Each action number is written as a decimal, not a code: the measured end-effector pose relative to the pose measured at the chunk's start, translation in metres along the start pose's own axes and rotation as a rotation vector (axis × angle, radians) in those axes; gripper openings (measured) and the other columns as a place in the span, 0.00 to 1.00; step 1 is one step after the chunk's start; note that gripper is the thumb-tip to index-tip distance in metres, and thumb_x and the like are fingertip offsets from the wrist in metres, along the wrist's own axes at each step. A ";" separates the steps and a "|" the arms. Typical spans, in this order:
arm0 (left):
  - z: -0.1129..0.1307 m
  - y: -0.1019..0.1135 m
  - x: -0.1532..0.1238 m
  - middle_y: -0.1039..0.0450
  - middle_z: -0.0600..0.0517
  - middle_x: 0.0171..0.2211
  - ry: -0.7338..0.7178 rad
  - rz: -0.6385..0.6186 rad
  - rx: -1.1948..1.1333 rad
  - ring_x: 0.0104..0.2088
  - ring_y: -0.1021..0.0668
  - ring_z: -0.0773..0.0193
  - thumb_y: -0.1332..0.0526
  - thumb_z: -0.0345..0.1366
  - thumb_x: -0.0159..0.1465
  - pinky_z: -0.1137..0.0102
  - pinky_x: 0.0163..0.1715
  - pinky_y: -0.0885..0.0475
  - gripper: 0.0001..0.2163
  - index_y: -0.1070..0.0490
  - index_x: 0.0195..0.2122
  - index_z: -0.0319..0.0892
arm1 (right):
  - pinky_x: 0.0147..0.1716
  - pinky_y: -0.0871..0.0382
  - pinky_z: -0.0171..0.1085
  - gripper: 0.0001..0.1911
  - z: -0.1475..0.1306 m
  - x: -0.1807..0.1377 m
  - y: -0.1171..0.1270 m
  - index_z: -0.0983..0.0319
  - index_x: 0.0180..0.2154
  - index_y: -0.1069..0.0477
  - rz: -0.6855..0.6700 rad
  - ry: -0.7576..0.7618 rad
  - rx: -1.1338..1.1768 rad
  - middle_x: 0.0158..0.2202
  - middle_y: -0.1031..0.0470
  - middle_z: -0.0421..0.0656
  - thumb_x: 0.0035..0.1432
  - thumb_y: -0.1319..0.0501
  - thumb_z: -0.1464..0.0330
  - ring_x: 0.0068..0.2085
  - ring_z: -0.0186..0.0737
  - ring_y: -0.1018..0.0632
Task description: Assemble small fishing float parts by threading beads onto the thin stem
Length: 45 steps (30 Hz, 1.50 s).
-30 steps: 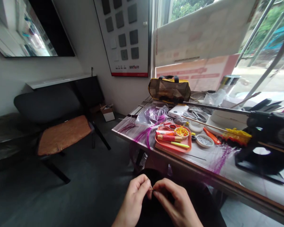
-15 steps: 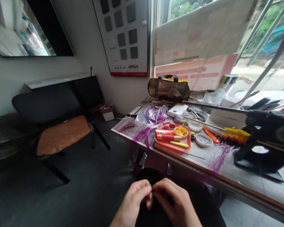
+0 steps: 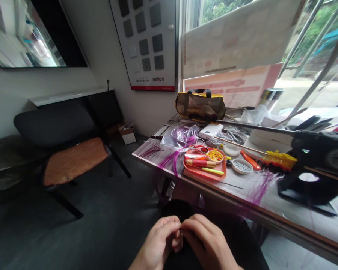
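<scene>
My left hand (image 3: 157,243) and my right hand (image 3: 208,243) meet low in the view, over my dark lap, in front of the table (image 3: 270,219). Both have their fingertips pinched together at one spot, touching each other. Whatever sits between the fingertips is too small to make out; a thin dark strand shows just above them. On the table beyond lies an orange tray (image 3: 205,173) with spools, a small dish of yellow bits (image 3: 215,155) and a green stick. Purple hair strands (image 3: 171,159) are spread beside the tray.
A clear bag of purple strands (image 3: 181,135), a white power bank (image 3: 210,131), a dish of beads (image 3: 242,166), a yellow-black bag (image 3: 200,105) and a black stand (image 3: 315,165) crowd the table. A dark chair with an orange cushion (image 3: 73,161) stands left on the dark floor.
Both hands have sunk a little lower in the view and closed tighter together. The fingers of the right hand now curl over the pinch point.
</scene>
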<state>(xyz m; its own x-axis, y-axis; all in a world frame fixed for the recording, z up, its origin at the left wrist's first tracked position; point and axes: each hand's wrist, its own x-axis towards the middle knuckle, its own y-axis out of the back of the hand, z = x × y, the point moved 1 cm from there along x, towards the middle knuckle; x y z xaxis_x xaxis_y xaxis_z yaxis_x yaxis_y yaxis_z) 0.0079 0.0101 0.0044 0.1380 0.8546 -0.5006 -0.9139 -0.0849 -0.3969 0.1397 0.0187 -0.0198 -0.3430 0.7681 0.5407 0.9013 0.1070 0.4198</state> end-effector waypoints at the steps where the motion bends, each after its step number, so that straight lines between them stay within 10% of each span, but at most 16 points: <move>1: 0.000 -0.001 0.000 0.44 0.60 0.13 0.004 -0.021 0.011 0.16 0.41 0.74 0.37 0.39 0.45 0.75 0.19 0.48 0.13 0.41 0.16 0.41 | 0.27 0.34 0.31 0.06 0.000 0.000 0.001 0.61 0.36 0.31 -0.014 0.070 -0.067 0.27 0.29 0.43 0.61 0.46 0.73 0.27 0.35 0.28; 7: 0.001 -0.001 -0.001 0.46 0.59 0.16 -0.071 -0.059 0.189 0.19 0.42 0.71 0.41 0.39 0.52 0.73 0.22 0.46 0.12 0.43 0.17 0.42 | 0.24 0.38 0.32 0.08 -0.001 -0.001 0.000 0.60 0.35 0.34 0.019 0.160 -0.201 0.24 0.33 0.40 0.61 0.50 0.75 0.24 0.35 0.34; 15: 0.001 0.009 -0.010 0.34 0.54 0.23 -1.012 0.004 1.188 0.27 0.32 0.64 0.49 0.27 0.59 0.67 0.37 0.42 0.09 0.35 0.23 0.42 | 0.28 0.41 0.31 0.18 -0.005 0.005 -0.003 0.61 0.25 0.41 -0.230 -0.652 0.735 0.23 0.44 0.35 0.52 0.41 0.54 0.27 0.32 0.40; 18: 0.003 0.011 -0.009 0.38 0.55 0.21 -0.694 0.032 0.932 0.25 0.34 0.65 0.48 0.33 0.60 0.69 0.32 0.40 0.10 0.38 0.21 0.42 | 0.28 0.41 0.31 0.17 -0.005 0.005 -0.004 0.62 0.26 0.39 -0.223 -0.612 0.739 0.23 0.41 0.36 0.53 0.41 0.55 0.27 0.33 0.38; 22: 0.004 0.006 -0.003 0.44 0.58 0.17 -0.206 -0.023 0.376 0.21 0.40 0.68 0.45 0.40 0.56 0.72 0.24 0.43 0.12 0.42 0.18 0.42 | 0.25 0.40 0.29 0.09 -0.003 0.001 -0.005 0.62 0.31 0.35 -0.056 -0.171 0.203 0.25 0.35 0.39 0.62 0.48 0.66 0.25 0.32 0.34; 29: 0.003 0.002 -0.003 0.45 0.59 0.16 -0.029 -0.008 0.153 0.20 0.42 0.71 0.41 0.39 0.48 0.74 0.22 0.45 0.11 0.41 0.17 0.41 | 0.23 0.41 0.32 0.11 -0.007 0.004 0.001 0.63 0.33 0.34 0.014 0.308 -0.321 0.21 0.35 0.40 0.64 0.53 0.74 0.22 0.34 0.36; 33: 0.004 0.005 -0.007 0.44 0.57 0.19 -0.280 0.031 0.564 0.23 0.39 0.68 0.46 0.38 0.57 0.72 0.25 0.42 0.11 0.42 0.19 0.42 | 0.24 0.42 0.31 0.09 -0.006 0.004 -0.003 0.61 0.30 0.37 -0.016 0.005 -0.016 0.24 0.37 0.39 0.63 0.51 0.71 0.24 0.33 0.36; 40: -0.001 0.012 -0.009 0.35 0.53 0.23 -1.244 0.015 1.315 0.28 0.33 0.64 0.52 0.22 0.60 0.66 0.35 0.41 0.10 0.37 0.26 0.41 | 0.24 0.49 0.30 0.17 -0.004 0.009 -0.005 0.63 0.24 0.38 -0.248 -0.764 0.903 0.21 0.44 0.34 0.46 0.37 0.57 0.24 0.30 0.44; 45: -0.001 0.016 -0.007 0.37 0.55 0.22 -0.982 0.009 1.170 0.26 0.33 0.66 0.51 0.29 0.62 0.69 0.33 0.40 0.10 0.39 0.24 0.42 | 0.21 0.54 0.29 0.17 0.000 0.005 -0.010 0.63 0.24 0.37 -0.241 -0.849 1.025 0.18 0.46 0.32 0.42 0.34 0.58 0.21 0.28 0.47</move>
<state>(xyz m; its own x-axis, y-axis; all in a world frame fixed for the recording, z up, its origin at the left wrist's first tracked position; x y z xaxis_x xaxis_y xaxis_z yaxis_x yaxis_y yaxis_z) -0.0077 0.0019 0.0009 0.2620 0.8875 0.3790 -0.7574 -0.0543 0.6507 0.1286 0.0218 -0.0216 -0.5871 0.7736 -0.2386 0.7605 0.4260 -0.4900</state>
